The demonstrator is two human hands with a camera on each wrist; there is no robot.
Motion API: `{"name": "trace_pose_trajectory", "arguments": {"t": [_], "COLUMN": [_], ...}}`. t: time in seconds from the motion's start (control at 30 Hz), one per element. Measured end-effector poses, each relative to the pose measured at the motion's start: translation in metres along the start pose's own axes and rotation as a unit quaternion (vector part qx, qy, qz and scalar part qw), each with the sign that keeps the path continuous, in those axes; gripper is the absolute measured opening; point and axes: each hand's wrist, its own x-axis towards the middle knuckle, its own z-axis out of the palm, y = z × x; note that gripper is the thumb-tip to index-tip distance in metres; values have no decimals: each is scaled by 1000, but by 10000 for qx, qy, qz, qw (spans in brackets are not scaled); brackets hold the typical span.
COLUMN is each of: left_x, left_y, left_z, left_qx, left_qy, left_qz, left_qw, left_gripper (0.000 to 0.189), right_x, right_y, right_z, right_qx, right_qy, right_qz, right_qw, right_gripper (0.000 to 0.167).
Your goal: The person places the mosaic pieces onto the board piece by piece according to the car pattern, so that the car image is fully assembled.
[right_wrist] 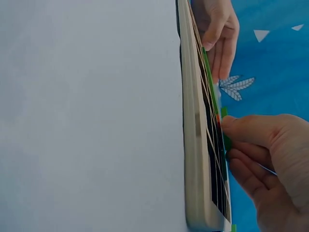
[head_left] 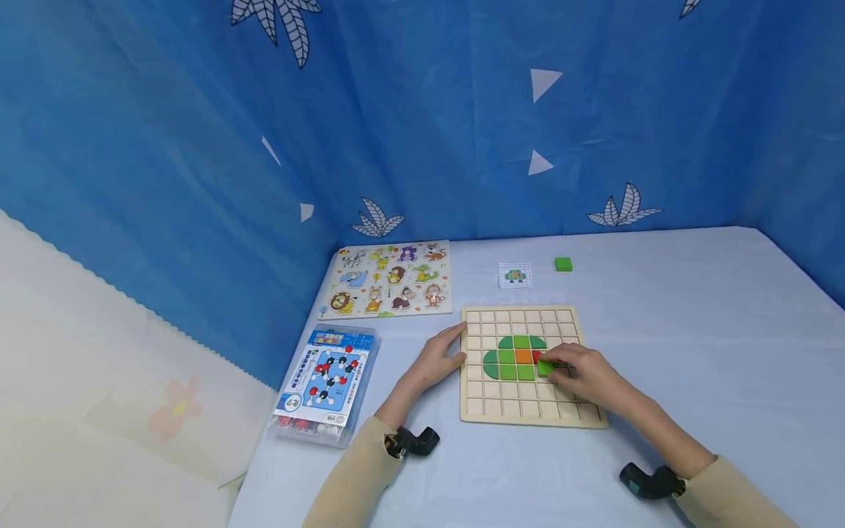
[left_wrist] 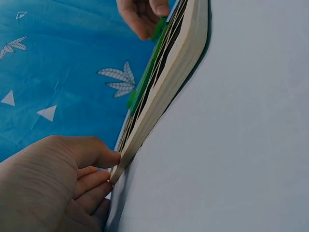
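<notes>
A wooden grid board (head_left: pixel 488 408) lies on the table. Several tiles sit in its cells: light green squares (head_left: pixel 507 356), dark green rounded pieces (head_left: pixel 491 364), an orange tile (head_left: pixel 524 356) and a red tile (head_left: pixel 537 357) partly hidden by fingers. Between thumb and fingers, my right hand (head_left: pixel 584 375) pinches a green square tile (head_left: pixel 545 368) just below the red one, low over the grid. My left hand (head_left: pixel 434 358) rests against the board's left edge, thumb and fingertips touching its side; the left wrist view shows this hand (left_wrist: pixel 63 179) close up.
Behind the board lie a small pattern card (head_left: pixel 515 276) and a loose green block (head_left: pixel 563 264). An animal puzzle board (head_left: pixel 389 282) is at the back left, with a boxed molecule kit (head_left: pixel 326 385) in front of it. A blue curtain (head_left: pixel 429 125) hangs behind the table.
</notes>
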Motion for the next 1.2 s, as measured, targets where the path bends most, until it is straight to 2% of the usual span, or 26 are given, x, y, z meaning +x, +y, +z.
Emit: {"name": "trace_pose_trajectory", "arguments": {"t": [0.57, 0.9, 1.2], "left_x": [1, 2, 1], "left_y": [0, 0, 0], "left_z": [2, -1, 0], "left_qx": [44, 52, 18], "left_qy": [4, -3, 19], "left_qz": [-57, 54, -28], "left_qw": [10000, 10000, 10000], "left_gripper": [62, 62, 62], "right_x": [-3, 0, 1], "right_y": [-6, -4, -7], "right_z": [1, -3, 0], "right_qx": [-474, -169, -284], "right_qy": [-366, 182, -530], "right_qz": [-119, -354, 21], "right_qw": [9981, 9991, 9982], "right_gripper": [37, 35, 34]}}
